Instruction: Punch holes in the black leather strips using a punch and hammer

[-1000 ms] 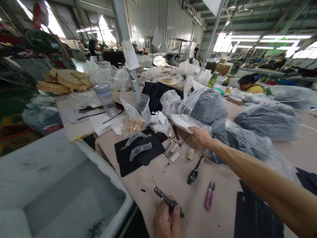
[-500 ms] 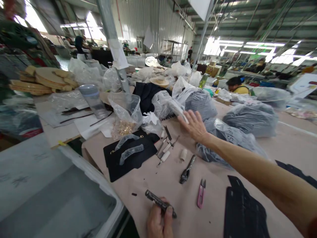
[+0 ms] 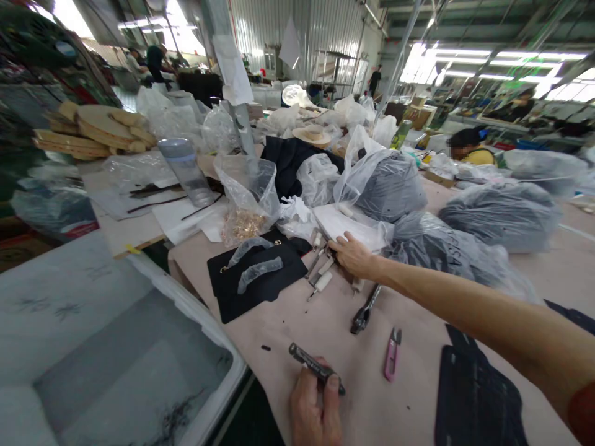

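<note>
My left hand (image 3: 316,399), at the bottom centre, is closed around a black marker pen (image 3: 316,368), which tilts up to the left. My right hand (image 3: 356,255) reaches in from the right, palm down with fingers apart, over a group of small hand tools (image 3: 321,282) with pale handles. Its fingertips hide some of them; whether they touch a tool is unclear. Just behind that hand lies a stack of white sheets (image 3: 348,226). Nearer to me are a dark metal tool (image 3: 365,313) and pink thread snips (image 3: 393,356). A small black piece (image 3: 265,348) lies left of the marker.
Black flat panels (image 3: 253,291) with wrapped strips lie at the left; another black panel (image 3: 478,396) is at right. Bagged dark bundles (image 3: 502,217) fill the right side. A clear cup (image 3: 186,173) and a white bin (image 3: 186,310) are left. A co-worker (image 3: 474,148) sits beyond.
My right hand has come down and nearer, from the raised white sheets to the small tools. The sheets now lie flat. My left hand still grips the marker; the view has shifted slightly.
</note>
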`<state>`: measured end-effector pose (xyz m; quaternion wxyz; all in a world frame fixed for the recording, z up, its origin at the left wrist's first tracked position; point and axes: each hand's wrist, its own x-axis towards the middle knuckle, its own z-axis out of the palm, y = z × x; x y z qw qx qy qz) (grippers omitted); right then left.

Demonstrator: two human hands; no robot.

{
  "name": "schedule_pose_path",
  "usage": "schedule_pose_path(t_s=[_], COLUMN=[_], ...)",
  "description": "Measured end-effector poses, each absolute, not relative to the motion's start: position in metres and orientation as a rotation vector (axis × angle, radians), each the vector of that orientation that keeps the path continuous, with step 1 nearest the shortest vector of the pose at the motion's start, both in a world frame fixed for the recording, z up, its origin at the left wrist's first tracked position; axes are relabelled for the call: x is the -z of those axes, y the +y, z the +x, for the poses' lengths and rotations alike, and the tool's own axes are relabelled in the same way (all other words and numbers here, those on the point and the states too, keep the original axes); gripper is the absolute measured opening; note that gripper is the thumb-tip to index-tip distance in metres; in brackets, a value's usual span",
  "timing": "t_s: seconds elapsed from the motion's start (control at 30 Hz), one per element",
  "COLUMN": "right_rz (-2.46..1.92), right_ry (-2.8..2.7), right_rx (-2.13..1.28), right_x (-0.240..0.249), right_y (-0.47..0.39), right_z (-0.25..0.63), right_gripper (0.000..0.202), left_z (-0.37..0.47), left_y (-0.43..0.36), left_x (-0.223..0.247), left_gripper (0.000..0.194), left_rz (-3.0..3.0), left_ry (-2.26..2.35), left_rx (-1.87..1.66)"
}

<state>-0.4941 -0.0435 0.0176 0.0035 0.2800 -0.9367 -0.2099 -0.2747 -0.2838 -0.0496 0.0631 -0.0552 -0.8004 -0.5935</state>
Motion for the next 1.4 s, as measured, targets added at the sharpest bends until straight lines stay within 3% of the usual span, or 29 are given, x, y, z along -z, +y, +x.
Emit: schedule_pose_path(t_s=[0.17, 0.4, 0.67, 0.9, 1.23, 1.4], right_rz=[0.922, 1.307, 0.647, 0.692, 0.921, 0.82], right_ry=[-2.939, -2.871, -3.074, -3.052, -3.017, -3.058], right_rx=[0.524, 0.435, 0.363, 0.197, 0.483, 0.377], right_x=[-0.013, -0.018, -0.011, -0.021, -0.012, -0.011], right_y=[-0.035, -0.017, -0.062, -0.041, -0.08, -0.075], right_z=[-0.481, -0.475, -0.498, -0.484, -0.507, -0.51], right_gripper=[0.024, 0.018, 0.022, 0.019, 0.028, 0.016], left_z=[-0.274, -0.276, -0.276, -0.275, -0.275, -0.273], left_y=[-0.284, -0.284, -0.283, -0.282, -0.282, -0.282], left_x=[0.048, 0.048, 0.046, 0.046, 0.045, 0.048], left_gripper=[0.034, 0.036, 0.036, 0.036, 0.036, 0.034], left_rz=[-0.201, -0.179, -0.165, -0.153, -0.153, -0.132], left_ry=[-2.427, -2.432, -2.41, -2.436, -2.452, -2.448], left_rx=[1.881, 1.867, 1.889, 1.889, 1.861, 1.836])
